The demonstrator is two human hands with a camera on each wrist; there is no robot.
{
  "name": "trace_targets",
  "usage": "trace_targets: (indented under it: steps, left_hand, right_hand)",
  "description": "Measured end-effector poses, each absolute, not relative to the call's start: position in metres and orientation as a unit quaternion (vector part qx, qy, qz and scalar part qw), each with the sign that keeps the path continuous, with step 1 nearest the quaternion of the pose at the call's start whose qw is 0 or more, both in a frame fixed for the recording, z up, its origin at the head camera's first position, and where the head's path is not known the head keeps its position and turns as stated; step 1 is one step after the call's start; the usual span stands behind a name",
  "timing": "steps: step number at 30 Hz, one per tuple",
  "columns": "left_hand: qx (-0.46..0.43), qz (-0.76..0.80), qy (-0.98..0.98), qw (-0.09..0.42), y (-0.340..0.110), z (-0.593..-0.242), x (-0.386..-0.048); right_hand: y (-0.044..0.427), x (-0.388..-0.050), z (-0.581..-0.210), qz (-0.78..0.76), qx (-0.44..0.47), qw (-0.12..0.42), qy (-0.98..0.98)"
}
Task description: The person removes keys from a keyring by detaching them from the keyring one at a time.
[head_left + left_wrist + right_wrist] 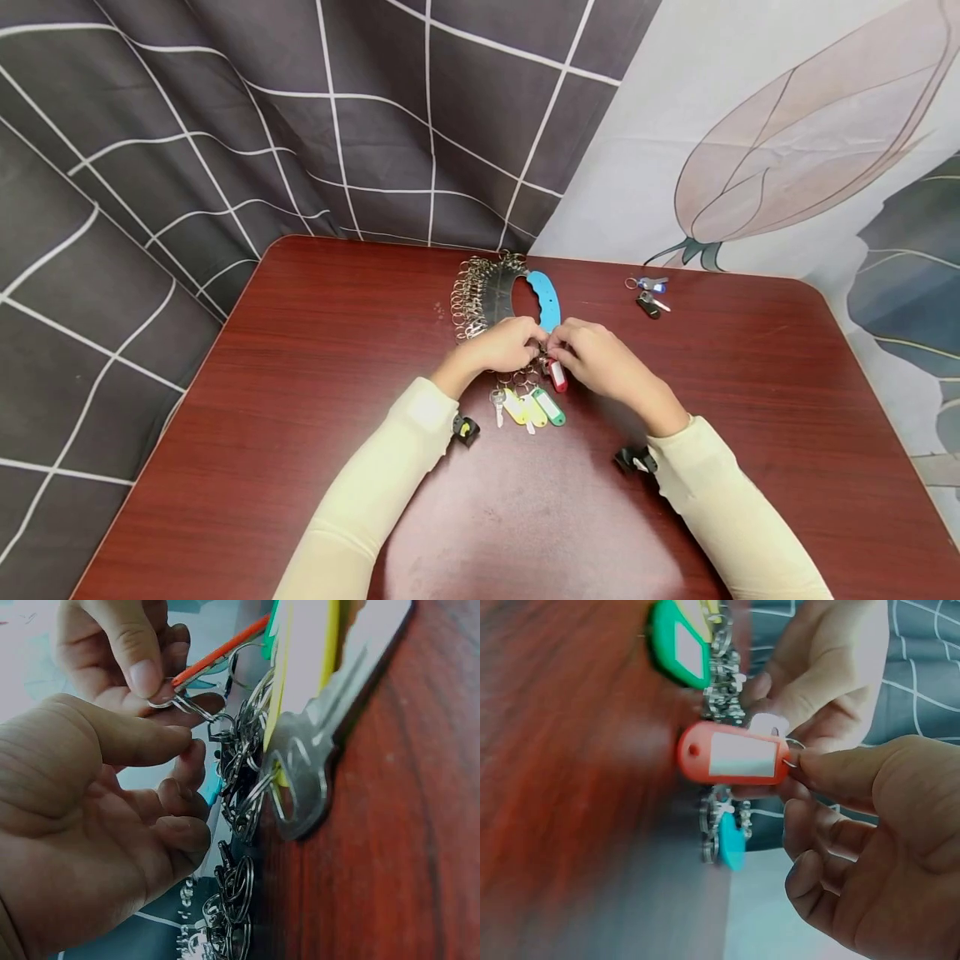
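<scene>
A curved key holder with a dark plate (pixel 497 293) and a blue handle (pixel 548 302) lies near the table's back edge, with many metal rings and clasps along its rim. At its near end my right hand (pixel 600 357) pinches the split ring of a red key tag (pixel 739 755) between thumb and finger. Opposite it, my left hand (pixel 97 817) pinches a small metal clasp (pixel 219 733) on the holder. The red tag's ring meets this clasp; whether they are linked I cannot tell. Nearby hang a silver key (pixel 498 407), yellow tags (pixel 514 405) and a green tag (pixel 548 407).
At the back right of the brown table (pixel 360 350) lie a key with a blue tag (pixel 654 286) and a key with a black tag (pixel 651 306). A dark checked curtain (pixel 390 133) and a white patterned cloth (pixel 622 183) hang behind the table.
</scene>
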State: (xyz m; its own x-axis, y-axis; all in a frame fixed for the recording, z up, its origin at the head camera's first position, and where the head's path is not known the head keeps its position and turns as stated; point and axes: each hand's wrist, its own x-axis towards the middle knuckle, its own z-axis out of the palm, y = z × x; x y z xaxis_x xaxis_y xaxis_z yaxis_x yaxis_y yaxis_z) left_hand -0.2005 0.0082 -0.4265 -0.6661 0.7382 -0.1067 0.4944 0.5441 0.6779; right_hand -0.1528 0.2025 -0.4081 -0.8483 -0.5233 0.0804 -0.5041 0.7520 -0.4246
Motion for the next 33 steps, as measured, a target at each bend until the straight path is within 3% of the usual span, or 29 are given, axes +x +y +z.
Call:
trace_targets:
  steps: [7,20,33]
  left_hand:
    - [0.358,0.343,0.851,0.176,0.005,-0.426,-0.205]
    - [0.322,0.343,0.879,0.072,0.003,-0.422,-0.204]
    - [0.274,0.410,0.868,0.055,0.003,-0.431,-0.204]
  right_hand:
    - [0.200,-0.156,-0.399,-0.227,-0.274,0.005,0.935]
    - [0.195,-0.162,-0.396,-0.221,-0.255,-0.013,0.941]
    - [0.195,-0.163,-0.403,-0.224,-0.251,-0.007,0.942]
